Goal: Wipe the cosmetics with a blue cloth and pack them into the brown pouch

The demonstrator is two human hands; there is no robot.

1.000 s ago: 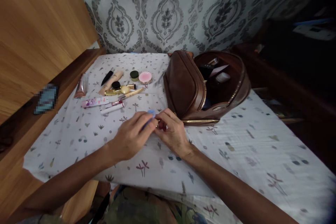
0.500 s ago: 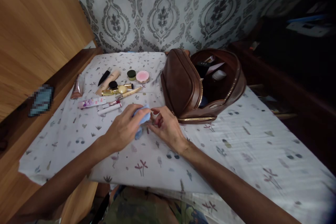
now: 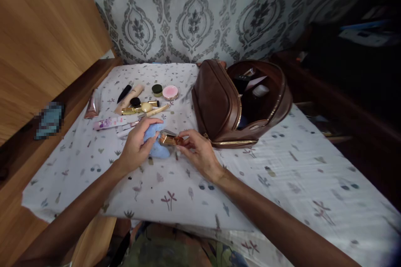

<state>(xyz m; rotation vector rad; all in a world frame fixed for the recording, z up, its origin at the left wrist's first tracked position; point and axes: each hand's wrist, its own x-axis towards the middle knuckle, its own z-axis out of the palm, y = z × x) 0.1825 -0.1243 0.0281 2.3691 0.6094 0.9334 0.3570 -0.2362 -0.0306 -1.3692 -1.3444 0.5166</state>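
Note:
My left hand (image 3: 138, 144) is closed around a bunched light-blue cloth (image 3: 159, 150). Between the fingers of my right hand (image 3: 198, 149) is a small gold, shiny tube (image 3: 171, 138), perhaps a cosmetic; its left end meets the cloth. Both hands are above the patterned sheet, in front of several cosmetics. Closest to the left hand lie a white tube with purple print (image 3: 109, 123) and a wooden-handled brush (image 3: 158, 111). A brown leather bag (image 3: 216, 100) stands unzipped just beyond my right hand, with a white-capped item (image 3: 260, 90) inside.
Further back on the sheet (image 3: 275, 200) are a pink round compact (image 3: 170, 92), a dark-lidded jar (image 3: 157, 89), a beige tube (image 3: 133, 95) and a black pointed item (image 3: 124, 93). A brownish tube (image 3: 93, 104) lies by the left edge. A wooden panel (image 3: 50, 21) borders the left.
My left hand has shifted left and down with the cloth, opening a gap between the hands. The gold tube in my right hand now shows plainly.

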